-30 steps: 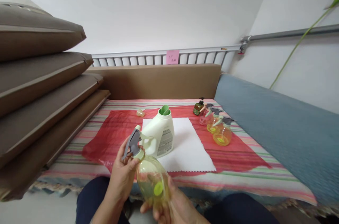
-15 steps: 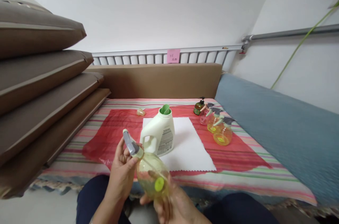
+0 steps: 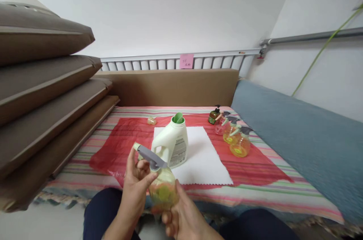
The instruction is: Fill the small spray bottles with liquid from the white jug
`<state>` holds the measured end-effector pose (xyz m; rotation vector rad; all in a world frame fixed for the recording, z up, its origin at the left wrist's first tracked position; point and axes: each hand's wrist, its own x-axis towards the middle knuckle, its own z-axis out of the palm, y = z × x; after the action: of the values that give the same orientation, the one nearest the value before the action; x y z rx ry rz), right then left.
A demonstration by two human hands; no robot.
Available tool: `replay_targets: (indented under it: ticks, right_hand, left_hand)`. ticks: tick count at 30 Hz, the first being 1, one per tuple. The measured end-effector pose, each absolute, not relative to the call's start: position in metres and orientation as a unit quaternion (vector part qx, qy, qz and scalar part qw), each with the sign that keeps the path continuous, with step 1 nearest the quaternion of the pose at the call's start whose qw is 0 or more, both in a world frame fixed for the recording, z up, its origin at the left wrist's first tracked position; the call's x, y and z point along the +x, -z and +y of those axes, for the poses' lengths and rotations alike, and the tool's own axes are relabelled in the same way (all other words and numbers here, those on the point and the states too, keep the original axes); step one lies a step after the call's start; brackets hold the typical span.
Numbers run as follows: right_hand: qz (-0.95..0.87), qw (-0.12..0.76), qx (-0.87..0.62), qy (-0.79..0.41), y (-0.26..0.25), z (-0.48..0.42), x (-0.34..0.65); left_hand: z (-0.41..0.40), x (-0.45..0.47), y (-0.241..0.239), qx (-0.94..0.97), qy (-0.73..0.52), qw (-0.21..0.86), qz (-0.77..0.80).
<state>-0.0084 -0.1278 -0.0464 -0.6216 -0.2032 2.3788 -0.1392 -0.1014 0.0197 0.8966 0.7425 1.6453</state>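
A clear yellowish spray bottle point(image 3: 163, 191) with a grey trigger head is held between both hands in front of my lap. My left hand point(image 3: 137, 183) grips it by the neck and trigger head. Around the lower right side of its round body my right hand point(image 3: 184, 213) is wrapped. Yellow liquid shows inside, blurred. Just beyond it a white detergent jug point(image 3: 178, 141) stands upright on a white sheet point(image 3: 204, 160), with a green spout in its uncapped mouth.
Spray bottles point(image 3: 240, 145) with yellow or clear contents stand in a row at the right, behind them a dark green pump bottle point(image 3: 214, 115). A small translucent cap point(image 3: 151, 120) lies at the back left. Red plastic point(image 3: 113, 145) covers the striped cloth. Brown cushions point(image 3: 53, 107) are stacked left.
The spray bottle has turned from tilted to nearly upright, its trigger head now pointing left. My right hand has shifted up along its side. The jug and other bottles stay in place.
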Motion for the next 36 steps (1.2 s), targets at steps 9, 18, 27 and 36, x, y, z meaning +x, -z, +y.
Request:
replay_targets:
  ticks: [9,18,27,36]
  right_hand:
    - [-0.098,0.278,-0.212,-0.932,0.046,-0.126,-0.012]
    - [-0.151,0.218,-0.175,-0.948,0.081,-0.117,-0.016]
    - [-0.323,0.243,-0.438,-0.803,0.070,-0.117,-0.013]
    - [-0.708,0.321,-0.501,-0.381,-0.046,-0.070,-0.046]
  left_hand:
    - [-0.103,-0.145,-0.017,0.427,-0.676,0.525,0.292]
    - [-0.101,-0.152,-0.010,0.422,-0.663,0.551,0.282]
    - [-0.093,-0.183,0.005,0.413,-0.692,0.501,0.315]
    - [-0.078,-0.221,0.018,0.551,-0.608,0.402,0.407]
